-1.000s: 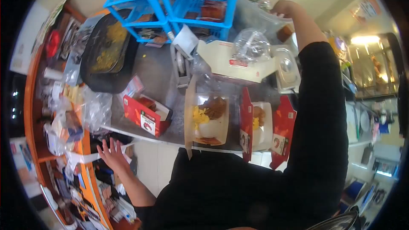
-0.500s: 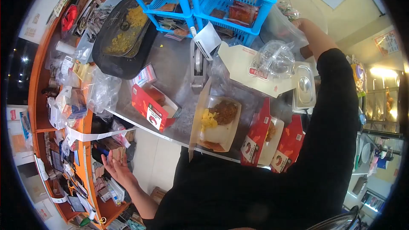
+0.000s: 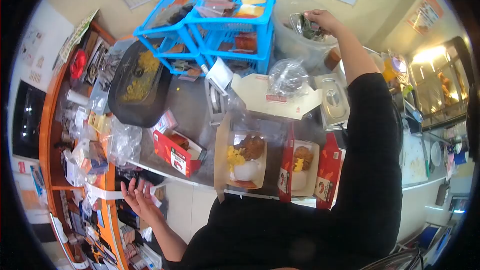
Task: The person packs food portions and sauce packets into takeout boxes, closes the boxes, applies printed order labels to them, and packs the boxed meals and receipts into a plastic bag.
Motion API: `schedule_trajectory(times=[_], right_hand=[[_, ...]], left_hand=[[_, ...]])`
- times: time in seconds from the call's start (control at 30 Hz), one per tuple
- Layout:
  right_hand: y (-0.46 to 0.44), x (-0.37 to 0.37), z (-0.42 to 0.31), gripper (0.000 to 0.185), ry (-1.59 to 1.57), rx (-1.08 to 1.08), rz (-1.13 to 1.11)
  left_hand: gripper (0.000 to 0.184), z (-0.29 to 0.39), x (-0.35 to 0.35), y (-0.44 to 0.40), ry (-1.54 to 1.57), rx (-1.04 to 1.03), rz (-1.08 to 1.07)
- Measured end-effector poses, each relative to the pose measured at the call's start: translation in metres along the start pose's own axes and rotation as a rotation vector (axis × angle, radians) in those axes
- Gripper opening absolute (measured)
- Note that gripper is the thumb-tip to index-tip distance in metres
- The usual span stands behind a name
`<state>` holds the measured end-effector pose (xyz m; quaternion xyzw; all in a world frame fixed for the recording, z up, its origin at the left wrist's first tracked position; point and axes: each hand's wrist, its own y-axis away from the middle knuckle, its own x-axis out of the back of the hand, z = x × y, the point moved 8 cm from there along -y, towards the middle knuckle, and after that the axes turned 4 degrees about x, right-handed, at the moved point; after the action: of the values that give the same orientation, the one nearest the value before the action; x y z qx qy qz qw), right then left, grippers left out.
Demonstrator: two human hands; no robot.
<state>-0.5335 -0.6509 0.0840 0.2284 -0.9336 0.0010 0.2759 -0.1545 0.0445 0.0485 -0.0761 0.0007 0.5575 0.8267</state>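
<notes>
My right hand (image 3: pixel 325 21) is at the far right, closed on a small clear plastic packet (image 3: pixel 307 29) with dark green contents. The packet is at the mouth of a round translucent tub (image 3: pixel 295 52). To the lower left, my left hand (image 3: pixel 142 201) hangs in the air with fingers spread, holding nothing, beside the orange shelf. Near my body stands an open food box (image 3: pixel 265 162) with fried chicken (image 3: pixel 250 148), yellow scrambled bits and white rice. A smaller red box (image 3: pixel 315 180) beside it also holds chicken, yellow bits and rice.
Blue stacked baskets (image 3: pixel 227 27) with sachets stand at the back. A dark pan (image 3: pixel 117 112) of yellow food is at left. Another red box (image 3: pixel 175 162), a tape dispenser (image 3: pixel 216 107), an open carton (image 3: pixel 245 90), plastic wrap (image 3: pixel 288 76) and a lidded steel container (image 3: pixel 331 100) share the table.
My view has tilted up and shifted. My right hand has come up at the tub, and the green-filled packet now shows in its fingers. My left hand remains spread at the lower left.
</notes>
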Motion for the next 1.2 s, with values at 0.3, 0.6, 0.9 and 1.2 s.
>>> schedule_trajectory(times=[0.3,0.6,0.9,1.2], right_hand=[[0.057,0.042,-0.028,0.026,-0.695,0.070,0.158],[0.275,-0.147,-0.148,0.041,-0.424,0.221,-0.440],[0.333,-0.180,-0.094,0.033,-0.604,-0.029,-0.423],[0.370,-0.140,-0.070,0.024,-0.734,0.057,-0.180]], left_hand=[[0.053,0.024,-0.089,0.000,0.066,-0.062,-0.217],[0.064,0.083,-0.268,0.079,-0.229,-0.410,-0.864],[0.030,0.047,-0.260,0.082,0.029,-0.104,-0.885],[0.018,0.013,-0.253,0.057,-0.022,-0.022,-0.788]])
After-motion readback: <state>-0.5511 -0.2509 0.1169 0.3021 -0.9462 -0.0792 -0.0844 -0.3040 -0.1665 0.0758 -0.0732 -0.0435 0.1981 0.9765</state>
